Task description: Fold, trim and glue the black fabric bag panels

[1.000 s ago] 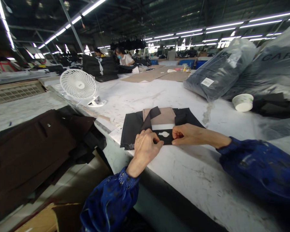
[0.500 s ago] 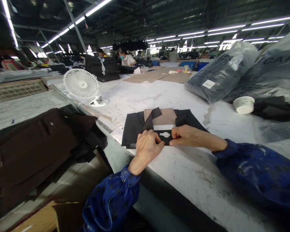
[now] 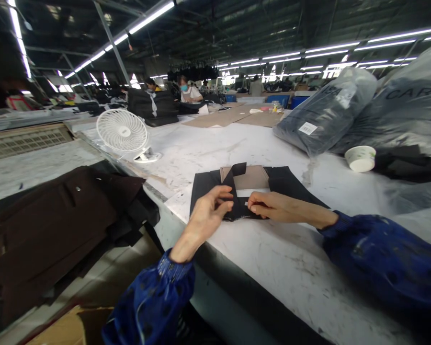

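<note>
A black cloth panel (image 3: 208, 184) lies on the white-covered table, with a beige pocket piece (image 3: 251, 177) and a white strip (image 3: 253, 192) across its middle. A narrow black flap (image 3: 233, 179) stands folded up over the beige part. My left hand (image 3: 210, 211) is at the panel's near left side, thumb and fingers apart with nothing between them. My right hand (image 3: 267, 205) has its fingertips pinched together low on the panel. A bit of a small white piece (image 3: 246, 203) shows beside those fingertips; whether they grip it is hidden.
A white clip fan (image 3: 124, 132) stands at the table's left edge. Dark brown cloth pieces (image 3: 53, 215) are piled on the lower left surface. To the right are filled plastic bags (image 3: 323, 115) and a white paper bowl (image 3: 361, 158). A masked person (image 3: 190, 93) works farther back.
My left hand has opened and drawn back left from the panel's near edge. My right hand has moved slightly left, covering most of the white piece. The view has shifted slightly.
</note>
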Motion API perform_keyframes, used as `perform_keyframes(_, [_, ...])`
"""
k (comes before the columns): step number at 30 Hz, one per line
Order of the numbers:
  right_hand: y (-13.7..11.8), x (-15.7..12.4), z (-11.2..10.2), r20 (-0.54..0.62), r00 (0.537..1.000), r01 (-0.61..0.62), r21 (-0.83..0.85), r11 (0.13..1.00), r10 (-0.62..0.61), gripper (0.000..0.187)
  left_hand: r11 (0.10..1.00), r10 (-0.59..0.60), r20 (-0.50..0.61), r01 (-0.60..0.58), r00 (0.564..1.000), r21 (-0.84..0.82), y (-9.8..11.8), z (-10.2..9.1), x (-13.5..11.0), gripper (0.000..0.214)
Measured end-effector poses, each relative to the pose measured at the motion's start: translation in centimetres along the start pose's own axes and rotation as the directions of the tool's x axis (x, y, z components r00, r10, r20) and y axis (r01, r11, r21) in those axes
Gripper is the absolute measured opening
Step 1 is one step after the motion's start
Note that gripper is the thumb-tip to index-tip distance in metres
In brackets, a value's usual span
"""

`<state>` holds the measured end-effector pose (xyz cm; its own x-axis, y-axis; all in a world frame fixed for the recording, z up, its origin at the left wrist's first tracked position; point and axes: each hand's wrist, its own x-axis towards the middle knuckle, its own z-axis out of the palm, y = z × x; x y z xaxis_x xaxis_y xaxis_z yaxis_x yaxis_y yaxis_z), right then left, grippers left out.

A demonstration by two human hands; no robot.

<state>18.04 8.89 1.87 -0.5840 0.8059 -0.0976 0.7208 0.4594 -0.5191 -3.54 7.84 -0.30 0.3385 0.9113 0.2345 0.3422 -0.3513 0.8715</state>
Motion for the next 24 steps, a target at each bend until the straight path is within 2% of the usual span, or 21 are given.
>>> perform_keyframes(2, [0.4, -0.1, -0.2, 0.014, 1.000, -0.001, 0.010, 1.000, 0.000, 0.021, 0.996, 0.048, -0.048, -0.044, 0.998, 0.072, -0.1, -1.4, -1.0, 0.022])
perform_keyframes(4, [0.6, -0.1, -0.3, 0.030, 0.999, -0.016, 0.025, 1.000, 0.015, 0.024, 0.956, 0.129, 0.011, -0.128, 0.992, 0.264, 0.0, -1.8, -1.8, 0.017])
perform_keyframes(6, [0.7, 0.0, -0.2, 0.037, 0.999, -0.030, 0.053, 0.998, 0.028, 0.027, 0.885, 0.178, 0.077, -0.194, 0.981, 0.424, 0.0, -1.4, -2.2, 0.017])
perform_keyframes(9, [0.7, 0.2, 0.0, 0.021, 0.999, -0.048, 0.075, 0.996, 0.047, 0.028, 0.818, 0.194, 0.075, -0.203, 0.978, 0.538, -0.5, -0.1, -2.0, 0.016])
perform_keyframes(13, [0.5, 0.3, 0.3, -0.011, 0.997, -0.070, 0.048, 0.996, 0.070, 0.026, 0.827, 0.165, 0.035, -0.157, 0.986, 0.539, -0.9, 0.7, -1.6, 0.004])
perform_keyframes(18, [-0.1, 0.3, 0.6, -0.047, 0.995, -0.088, 0.016, 0.996, 0.089, 0.024, 0.911, 0.015, -0.064, 0.013, 0.998, 0.413, -0.4, 1.0, -1.2, 0.011])
perform_keyframes(24, [0.5, 0.4, 1.2, -0.086, 0.996, -0.039, -0.070, 0.997, 0.033, 0.026, 0.865, -0.082, -0.075, 0.109, 0.994, 0.491, 0.0, 1.7, -0.3, 0.013])
